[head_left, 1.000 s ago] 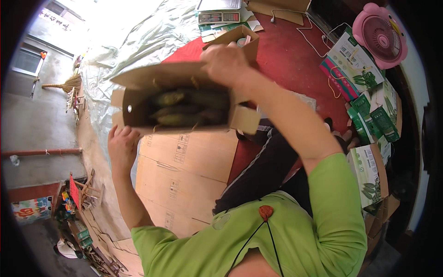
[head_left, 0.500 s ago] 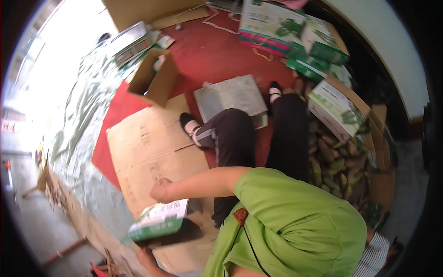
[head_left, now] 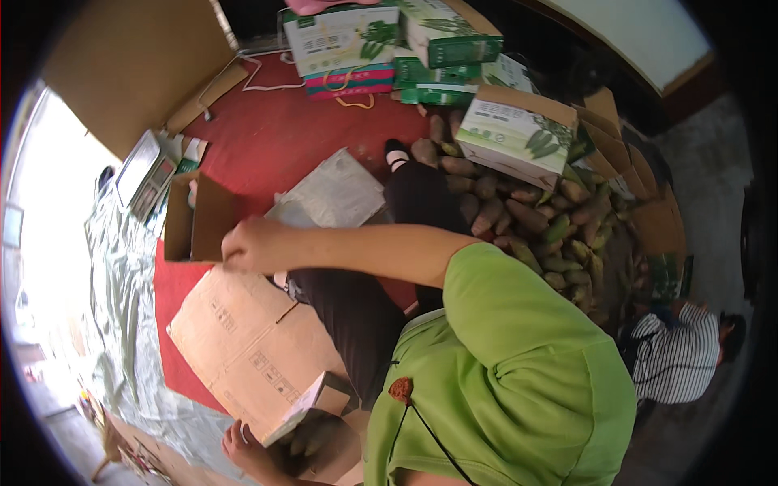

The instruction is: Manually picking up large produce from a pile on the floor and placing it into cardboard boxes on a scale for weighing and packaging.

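Observation:
My right hand [head_left: 253, 245] reaches out with curled fingers beside the lower corner of a small open brown cardboard box [head_left: 212, 212]. Whether its fingertips pinch anything is hidden. At the lower left, my left hand [head_left: 241, 445] has its fingers apart, close against the corner of an open carton [head_left: 296, 411] with a white printed side. Several dark, long vegetables [head_left: 306, 438] lie in shadow inside that carton. Under it spreads a flattened cardboard sheet [head_left: 251, 344].
Pinkish-brown and green vegetables [head_left: 527, 217] lie heaped at the right, with a white-green carton [head_left: 515, 134] on top. Printed boxes [head_left: 342, 39] stand at the back. A scale [head_left: 146, 176] is at the far left, a grey slab [head_left: 332, 190] ahead. Someone in a striped shirt [head_left: 677, 356] is at the right.
My right hand has moved forward from above the printed carton to the small brown box. The printed carton is tilted differently, showing its contents. My view has swung right.

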